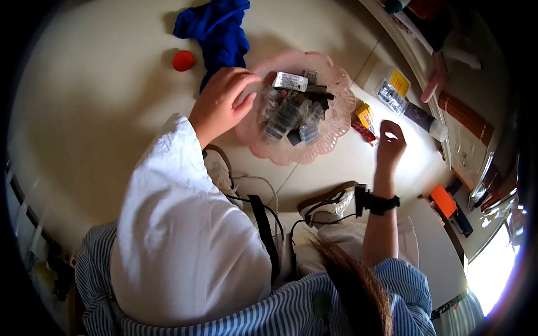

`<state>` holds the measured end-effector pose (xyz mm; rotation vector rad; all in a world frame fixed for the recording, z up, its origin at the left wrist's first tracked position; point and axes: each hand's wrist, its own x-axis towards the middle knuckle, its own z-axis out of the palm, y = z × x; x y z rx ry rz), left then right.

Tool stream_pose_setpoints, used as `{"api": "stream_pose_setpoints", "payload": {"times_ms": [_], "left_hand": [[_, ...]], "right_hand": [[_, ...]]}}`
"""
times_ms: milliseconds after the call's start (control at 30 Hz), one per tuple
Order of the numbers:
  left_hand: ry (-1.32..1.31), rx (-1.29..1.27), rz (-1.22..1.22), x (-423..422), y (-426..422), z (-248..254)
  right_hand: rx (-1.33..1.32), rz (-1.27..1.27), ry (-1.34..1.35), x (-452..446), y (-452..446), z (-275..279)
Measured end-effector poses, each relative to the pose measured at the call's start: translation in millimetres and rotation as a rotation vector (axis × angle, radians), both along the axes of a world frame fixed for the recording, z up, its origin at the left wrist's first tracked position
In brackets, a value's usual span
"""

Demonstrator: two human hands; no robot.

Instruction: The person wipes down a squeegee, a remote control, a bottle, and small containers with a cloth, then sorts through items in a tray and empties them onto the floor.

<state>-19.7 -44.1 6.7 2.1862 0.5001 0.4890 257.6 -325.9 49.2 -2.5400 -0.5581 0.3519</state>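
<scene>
A pink scalloped dish (333, 120) stands on the tiled floor, holding a pile of small dark and clear plastic packs (286, 115) and a white-silver pack (290, 82). My left hand (221, 103) hovers at the dish's left rim, fingers apart with nothing between them. To the right of the dish, my right hand (391, 139) is raised with thumb and fingertips curled together; anything held there is too small to make out. Close beside it lie a yellow box (365, 116) and a dark red packet (364, 133).
A blue cloth (224, 39) and a red round lid (183, 60) lie beyond my left hand. At the right are a yellow-labelled container (399, 82), a clear blister pack (391, 98), a dark bottle (419, 116) and an orange object (443, 200). My shoes and cables are below the dish.
</scene>
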Motion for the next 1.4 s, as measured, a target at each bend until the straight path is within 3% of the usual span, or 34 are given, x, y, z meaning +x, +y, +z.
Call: {"api": "stream_pose_setpoints", "payload": {"times_ms": [33,100,167,333,433,533,767,900,1033,1133,1167,1200,1267,1333,1400], "left_hand": [[-0.017,0.007,0.004,1,-1,-2],[0.003,0.004,0.010,3,-3,-1],[0.000,0.013,0.023,5,-2,0],[-0.002,-0.017,0.038,-4,2,-2],[-0.009,-0.033,0.034,-2,-1,-2],[-0.007,-0.085,0.022,3,-6,4],[-0.035,-0.024,0.043,2,3,-2],[-0.028,-0.012,0.039,4,1,1],[-0.017,-0.016,0.040,2,-1,1],[0.007,-0.048,0.046,0,0,2],[0.004,-0.047,0.051,0,0,1],[0.002,-0.047,0.058,-1,-1,0],[-0.027,-0.030,0.070,0,-5,1],[-0.043,-0.008,0.074,2,-4,1],[-0.038,0.001,0.066,0,-4,1]], "right_hand": [[-0.098,-0.047,0.174,-30,30,13],[-0.086,0.291,0.171,-70,59,10],[-0.160,0.416,0.134,-94,72,3],[-0.086,0.266,0.410,-83,67,0],[-0.025,0.087,0.714,-61,64,14],[0.242,-0.037,0.920,-49,58,17],[0.822,-0.506,0.980,4,-7,10],[0.763,-0.911,0.797,-3,-38,-14],[0.565,-0.969,0.724,-15,-34,-19],[0.211,-1.002,0.328,-28,-19,-11],[0.284,-0.761,0.218,-33,-23,-20],[0.382,-0.564,0.272,-47,-9,-15],[0.198,-0.063,0.238,-79,22,-10],[0.021,0.169,0.466,-111,54,1],[-0.194,0.176,0.397,-134,79,-1]]}}
